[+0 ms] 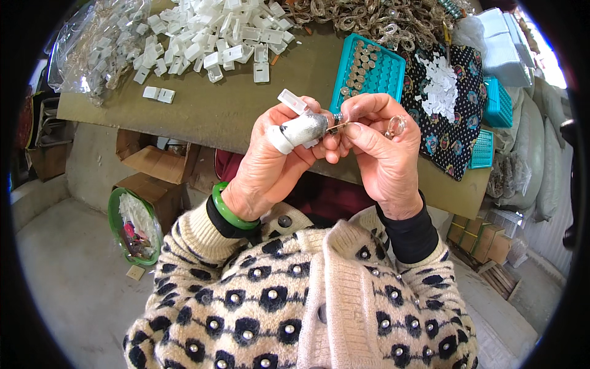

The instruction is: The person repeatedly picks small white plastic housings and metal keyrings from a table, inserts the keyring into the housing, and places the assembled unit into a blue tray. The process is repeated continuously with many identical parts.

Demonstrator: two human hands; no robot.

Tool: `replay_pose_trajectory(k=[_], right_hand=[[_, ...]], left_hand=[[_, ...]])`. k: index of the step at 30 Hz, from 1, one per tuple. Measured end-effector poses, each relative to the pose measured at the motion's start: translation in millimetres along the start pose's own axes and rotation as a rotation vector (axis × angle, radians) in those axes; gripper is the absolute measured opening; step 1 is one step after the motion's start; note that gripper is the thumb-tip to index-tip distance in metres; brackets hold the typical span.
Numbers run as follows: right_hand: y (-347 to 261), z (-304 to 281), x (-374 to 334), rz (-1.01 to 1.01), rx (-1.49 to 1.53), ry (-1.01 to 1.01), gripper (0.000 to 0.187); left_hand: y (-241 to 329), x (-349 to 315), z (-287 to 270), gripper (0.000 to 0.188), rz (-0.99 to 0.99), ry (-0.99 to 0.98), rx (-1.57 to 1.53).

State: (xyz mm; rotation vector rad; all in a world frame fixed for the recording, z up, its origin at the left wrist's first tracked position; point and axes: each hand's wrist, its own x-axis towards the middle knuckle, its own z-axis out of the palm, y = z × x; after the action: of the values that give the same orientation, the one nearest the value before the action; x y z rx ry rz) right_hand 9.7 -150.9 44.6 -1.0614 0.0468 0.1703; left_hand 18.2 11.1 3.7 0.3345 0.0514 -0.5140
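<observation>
My left hand is closed on a small white plastic battery case, which sticks up past the fingers. The left thumb wears a white cover, dark and worn at the tip. My right hand meets it at the fingertips, thumb and index finger pinching a thin wire. A looped clear coil of wire shows by the right fingers; whether it joins the pinched wire cannot be made out. Both hands are above the table's front edge.
Many white plastic cases are heaped at the back, beside wire coils. A teal tray holds round button cells. Small white pieces lie on a patterned dark cloth. A green basin stands on the floor, left.
</observation>
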Motion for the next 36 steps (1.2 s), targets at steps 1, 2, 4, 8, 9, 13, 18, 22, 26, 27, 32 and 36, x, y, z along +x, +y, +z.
replay_pose_trajectory(k=[1,2,4,8,9,13,18,22,26,27,32,36], right_hand=[[0.5,0.0,-0.3,0.022,0.033,0.019,0.013],[0.4,-0.8,0.4,0.016,0.006,0.002,0.012],[0.9,-1.5,0.8,0.003,-0.044,-0.003,0.011],[1.1,-2.1,-0.6,0.101,-0.051,0.055,0.012],[-0.2,-3.4,0.3,0.147,-0.014,0.053,0.012],[-5.9,-10.4,-0.2,0.290,0.070,0.030,0.014],[-9.4,-16.8,-4.1,0.366,0.288,-0.019,0.018],[-6.3,-8.4,-14.3,0.047,-0.150,0.066,0.017],[-3.2,-4.3,-17.3,-0.279,-0.643,-0.027,0.007],[-2.6,-5.2,-16.6,-0.324,-0.652,-0.028,0.007],[1.3,-12.6,-16.9,-0.278,-0.690,0.036,0.005],[2.4,-19.6,-15.5,-0.321,-0.713,0.018,0.006]], left_hand=[[-0.1,-0.3,0.6,0.024,-0.001,-0.005,0.004],[-0.2,-0.4,0.8,0.024,0.004,-0.016,0.002],[-1.5,0.3,1.1,0.024,0.010,0.001,-0.008],[-1.6,2.0,-0.5,0.023,-0.019,0.000,-0.035],[-2.2,1.5,-0.5,0.022,-0.033,0.001,-0.052],[-4.0,-0.7,0.0,0.022,-0.072,-0.014,-0.119],[0.1,-3.3,-1.0,0.022,-0.085,0.000,-0.028],[0.5,-2.3,-0.9,0.023,-0.129,0.021,-0.075],[-2.5,-3.6,3.9,0.029,-0.076,0.046,0.054],[-1.7,-2.8,4.7,0.031,-0.068,0.053,0.112],[1.5,-6.3,10.6,0.039,-0.025,0.123,0.368],[2.1,-5.7,14.8,0.042,0.012,0.164,0.418]])
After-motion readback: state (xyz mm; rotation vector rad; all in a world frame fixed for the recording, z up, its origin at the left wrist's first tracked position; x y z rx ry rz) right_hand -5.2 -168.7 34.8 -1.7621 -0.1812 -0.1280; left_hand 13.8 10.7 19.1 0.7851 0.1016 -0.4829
